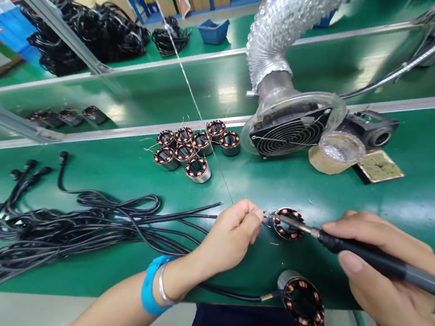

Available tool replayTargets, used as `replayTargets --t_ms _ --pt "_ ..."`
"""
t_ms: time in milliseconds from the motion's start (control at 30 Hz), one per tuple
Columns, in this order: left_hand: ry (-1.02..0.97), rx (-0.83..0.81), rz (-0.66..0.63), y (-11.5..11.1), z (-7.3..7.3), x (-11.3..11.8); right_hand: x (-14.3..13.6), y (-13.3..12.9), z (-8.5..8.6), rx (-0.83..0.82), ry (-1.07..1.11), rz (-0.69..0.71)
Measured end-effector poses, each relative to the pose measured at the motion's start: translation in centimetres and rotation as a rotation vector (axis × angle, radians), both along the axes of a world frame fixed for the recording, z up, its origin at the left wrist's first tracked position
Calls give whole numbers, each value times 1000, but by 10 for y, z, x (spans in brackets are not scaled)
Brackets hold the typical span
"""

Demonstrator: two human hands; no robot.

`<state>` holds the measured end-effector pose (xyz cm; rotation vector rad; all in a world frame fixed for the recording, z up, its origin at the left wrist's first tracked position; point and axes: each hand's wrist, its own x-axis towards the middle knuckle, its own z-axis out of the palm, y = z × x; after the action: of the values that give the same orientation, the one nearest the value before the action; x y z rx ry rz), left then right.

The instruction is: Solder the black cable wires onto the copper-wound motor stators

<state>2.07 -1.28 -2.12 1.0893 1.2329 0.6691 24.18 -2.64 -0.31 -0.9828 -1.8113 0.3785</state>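
Observation:
My left hand [236,231] is closed in a pinch on the end of a black cable [213,216], its thin wire ends poking out past the fingertips. A thin strand [227,186], which looks like solder wire, runs down from above to the same fingers. In my right hand [386,273] is a soldering iron [380,261], gripped like a pen. Its tip reaches over the near rim of a motor stator [289,223] with copper windings, close to the wire ends; whether they touch I cannot tell. A second stator [301,301], joined to a cable, lies tilted at the bench's front edge.
Several stators [196,170] stand grouped at the back. Black cables [86,226] lie bundled on the left. A fume extractor fan [292,132] with a silver duct [272,37], an iron holder [376,130], a round tub [335,155] and a sponge tray [381,166] stand behind.

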Motion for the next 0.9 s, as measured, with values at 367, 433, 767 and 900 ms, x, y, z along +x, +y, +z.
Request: replayTargets --t_ms 367,433,767,900 --pt "0 8 -12 -1 1 -1 -7 3 1 -101 64 98" --pt "-4 13 -16 -1 1 -1 -9 2 2 -93 68 129" --pt "-11 0 -15 0 0 -1 -10 -11 0 105 -140 151" --pt "-12 3 -21 -1 0 -1 -1 -13 7 24 -235 141"
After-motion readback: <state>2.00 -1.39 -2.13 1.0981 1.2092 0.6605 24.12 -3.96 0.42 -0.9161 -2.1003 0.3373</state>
